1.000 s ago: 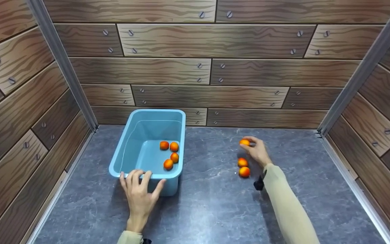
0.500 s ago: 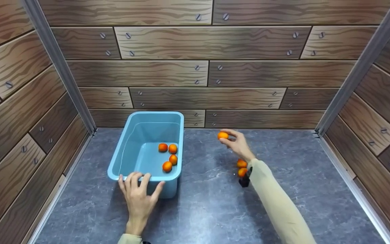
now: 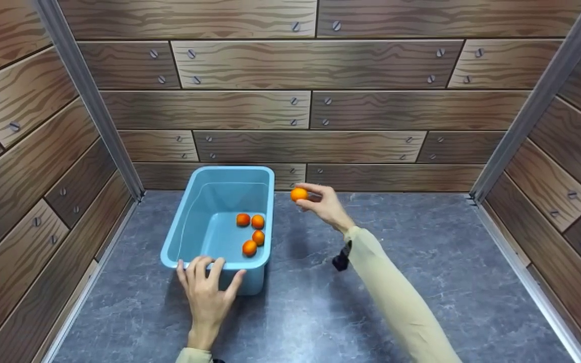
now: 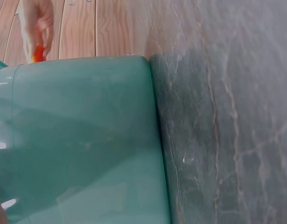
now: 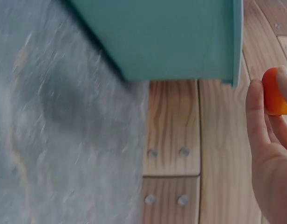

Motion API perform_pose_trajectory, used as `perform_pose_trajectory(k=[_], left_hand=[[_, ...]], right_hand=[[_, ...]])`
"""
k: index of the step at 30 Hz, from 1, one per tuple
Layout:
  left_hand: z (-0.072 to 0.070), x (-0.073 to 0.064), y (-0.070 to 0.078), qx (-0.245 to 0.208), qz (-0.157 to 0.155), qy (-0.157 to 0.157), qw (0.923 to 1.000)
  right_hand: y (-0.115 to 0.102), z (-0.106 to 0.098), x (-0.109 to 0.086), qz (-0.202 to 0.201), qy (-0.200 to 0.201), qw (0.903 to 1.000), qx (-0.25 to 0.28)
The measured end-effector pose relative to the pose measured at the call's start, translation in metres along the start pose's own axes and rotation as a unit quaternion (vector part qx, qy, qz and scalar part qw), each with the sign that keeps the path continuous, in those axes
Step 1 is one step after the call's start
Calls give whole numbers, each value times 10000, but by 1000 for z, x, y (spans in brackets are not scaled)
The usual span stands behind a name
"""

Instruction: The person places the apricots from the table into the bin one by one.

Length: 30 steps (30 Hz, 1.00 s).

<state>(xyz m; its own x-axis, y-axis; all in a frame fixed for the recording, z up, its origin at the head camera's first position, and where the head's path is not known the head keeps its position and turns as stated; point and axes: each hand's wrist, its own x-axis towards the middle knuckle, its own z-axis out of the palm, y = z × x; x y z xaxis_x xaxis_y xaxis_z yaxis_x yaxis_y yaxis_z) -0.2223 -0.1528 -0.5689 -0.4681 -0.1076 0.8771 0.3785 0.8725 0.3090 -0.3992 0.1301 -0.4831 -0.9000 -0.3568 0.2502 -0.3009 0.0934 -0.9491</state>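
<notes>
At centre, the right hand point(image 3: 325, 205) pinches an orange point(image 3: 298, 194); lower left, the left hand point(image 3: 207, 293) grips a blue tub's point(image 3: 253, 280) rim.

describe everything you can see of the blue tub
The blue tub is an open-topped rounded rectangle, apparently plastic and glossy, with a lipped rim. It stands upright on the grey marbled surface near the plank-patterned wall. Four orange fruits lie inside, toward its right side; the left hand touches the near rim.

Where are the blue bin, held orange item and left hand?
Blue bin point(image 3: 218, 233): head view, bare inner floor.
Held orange item point(image 3: 298, 194): head view, its visible middle.
Left hand point(image 3: 207, 291): head view, back of hand.
</notes>
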Motion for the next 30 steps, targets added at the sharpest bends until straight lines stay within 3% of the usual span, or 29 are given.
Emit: perform_pose_trajectory(k=[9, 18, 30], left_hand=[[-1, 1, 2, -23, 7, 12, 10000], [0, -1, 2, 20, 18, 3, 10000], [0, 1, 1, 128, 95, -4, 9999]], right_hand=[[-28, 34, 21, 114, -489, 9984, 248], [-36, 71, 33, -87, -768, 9966, 281], [-37, 115, 41, -50, -639, 9930, -995]])
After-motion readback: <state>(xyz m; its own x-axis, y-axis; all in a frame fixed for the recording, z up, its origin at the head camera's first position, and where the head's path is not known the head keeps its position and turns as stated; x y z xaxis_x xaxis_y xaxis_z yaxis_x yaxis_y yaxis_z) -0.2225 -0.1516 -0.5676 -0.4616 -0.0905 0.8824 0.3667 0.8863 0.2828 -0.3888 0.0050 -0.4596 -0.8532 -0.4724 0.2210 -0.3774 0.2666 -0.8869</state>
